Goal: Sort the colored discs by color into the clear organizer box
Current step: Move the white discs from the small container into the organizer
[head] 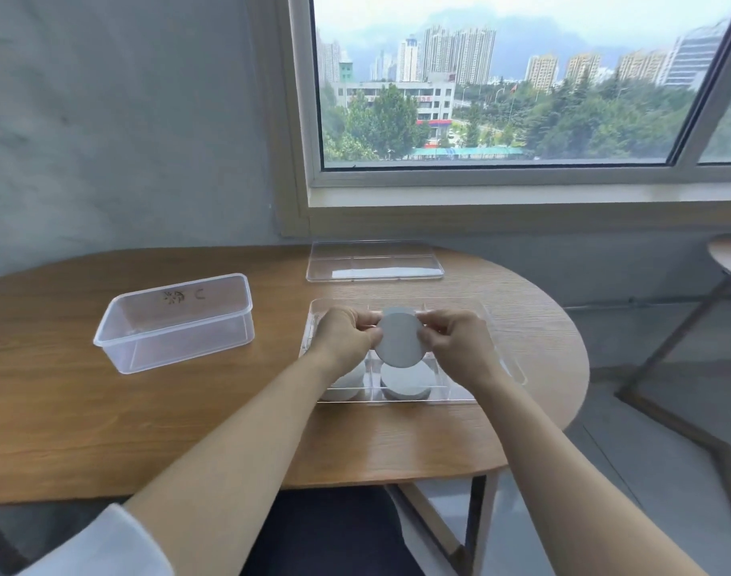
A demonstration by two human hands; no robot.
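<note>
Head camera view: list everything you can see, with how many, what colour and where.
held disc: one, pale grey, above the organizer box
grey boxed disc: at least one, pale grey, near middle compartment
whitish boxed disc: at least one, near left compartment, partly hidden
organizer box: one, clear, on the table before the person
lid: one, clear, table's far edge
tub: one, translucent, left of the organizer box
table: one, brown wood
side table: one, brown, right edge
window: one, behind the table
left hand: pinches the held disc's left edge
right hand: pinches its right edge
</note>
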